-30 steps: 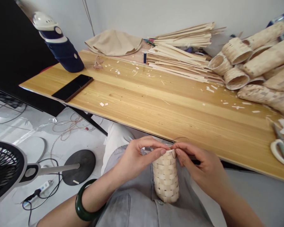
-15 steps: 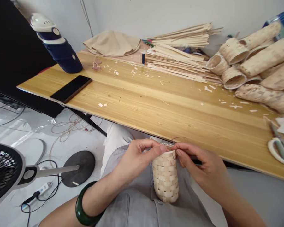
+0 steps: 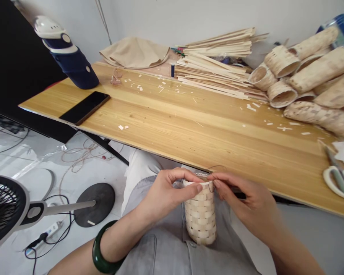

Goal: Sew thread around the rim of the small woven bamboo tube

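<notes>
A pale woven cylinder basket [image 3: 201, 217] stands upright in my lap, its rim level with the table's front edge. My left hand [image 3: 172, 189] grips the rim at its left side, thumb on the outer wall and fingers over the top. At the right side of the rim my right hand [image 3: 246, 196] is pinched closed. A thin dark thread [image 3: 218, 167] arcs above those fingertips; whether a needle is between them I cannot make out. Stitches show along the far rim.
On the wooden table [image 3: 160, 122] lie a phone [image 3: 85, 108], a blue bottle [image 3: 71, 57], wood strips [image 3: 212, 72], a thread spool [image 3: 172, 70], woven tubes [image 3: 282, 93] and scissors [image 3: 338, 177]. A fan [image 3: 8, 210] stands at the left.
My left thumb has slid from the top of the rim down onto the basket's outer wall. My right hand stays pinched at the rim, nearly unmoved.
</notes>
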{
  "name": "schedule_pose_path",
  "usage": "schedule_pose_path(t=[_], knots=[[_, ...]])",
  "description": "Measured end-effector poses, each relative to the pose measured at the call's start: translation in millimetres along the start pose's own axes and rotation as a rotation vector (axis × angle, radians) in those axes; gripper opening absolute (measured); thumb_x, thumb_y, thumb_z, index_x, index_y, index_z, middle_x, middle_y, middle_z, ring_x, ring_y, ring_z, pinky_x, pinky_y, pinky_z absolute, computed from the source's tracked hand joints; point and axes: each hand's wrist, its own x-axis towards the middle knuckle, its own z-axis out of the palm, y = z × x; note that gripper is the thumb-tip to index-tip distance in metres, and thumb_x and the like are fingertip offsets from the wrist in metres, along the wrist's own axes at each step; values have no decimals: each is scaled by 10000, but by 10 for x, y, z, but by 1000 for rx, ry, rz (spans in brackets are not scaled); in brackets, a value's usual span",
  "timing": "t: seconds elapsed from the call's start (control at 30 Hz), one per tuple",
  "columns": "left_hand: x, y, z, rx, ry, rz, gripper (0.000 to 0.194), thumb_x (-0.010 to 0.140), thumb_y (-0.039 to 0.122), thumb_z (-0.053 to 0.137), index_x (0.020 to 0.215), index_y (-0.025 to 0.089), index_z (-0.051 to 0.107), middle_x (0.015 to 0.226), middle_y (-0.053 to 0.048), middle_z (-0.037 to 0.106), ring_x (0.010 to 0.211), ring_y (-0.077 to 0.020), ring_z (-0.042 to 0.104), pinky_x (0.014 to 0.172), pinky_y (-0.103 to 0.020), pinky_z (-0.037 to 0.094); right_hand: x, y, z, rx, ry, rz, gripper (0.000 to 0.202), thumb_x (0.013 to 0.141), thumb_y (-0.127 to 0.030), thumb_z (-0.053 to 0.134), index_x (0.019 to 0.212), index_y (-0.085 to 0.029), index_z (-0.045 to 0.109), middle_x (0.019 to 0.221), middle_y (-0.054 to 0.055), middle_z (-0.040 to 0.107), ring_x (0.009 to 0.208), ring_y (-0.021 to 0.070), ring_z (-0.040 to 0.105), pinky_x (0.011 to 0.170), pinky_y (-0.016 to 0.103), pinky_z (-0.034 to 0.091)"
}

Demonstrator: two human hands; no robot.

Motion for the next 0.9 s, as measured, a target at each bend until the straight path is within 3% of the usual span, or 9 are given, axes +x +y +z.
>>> schedule_pose_path(t=[0.27,0.53,0.9], knots=[[45,-59,-40,-141,-111,-27,54,750,212,790,778,166,788,881,-45,726,843,-148,620,764,-248,478,11,40,-178,-71,1,-60,226,984,-272,519,1124,-261,697,937,48,696,769,141,633,558,195,503],[87,-104,-87,-148,-185,61,30,749,202,800,776,191,793,865,-40,728,877,-167,637,806,-279,495,185,29,-321,-205,-174,-372,178,977,-182,505,1006,-228,675,856,32,686,777,150,624,658,258,486],[121,-95,-92,-162,-247,75,36,742,182,801,777,187,794,861,-37,714,882,-163,636,805,-280,493,277,36,-360,-123,-306,-455,172,971,-134,515,996,-203,671,791,7,651,735,118,576,632,233,419]])
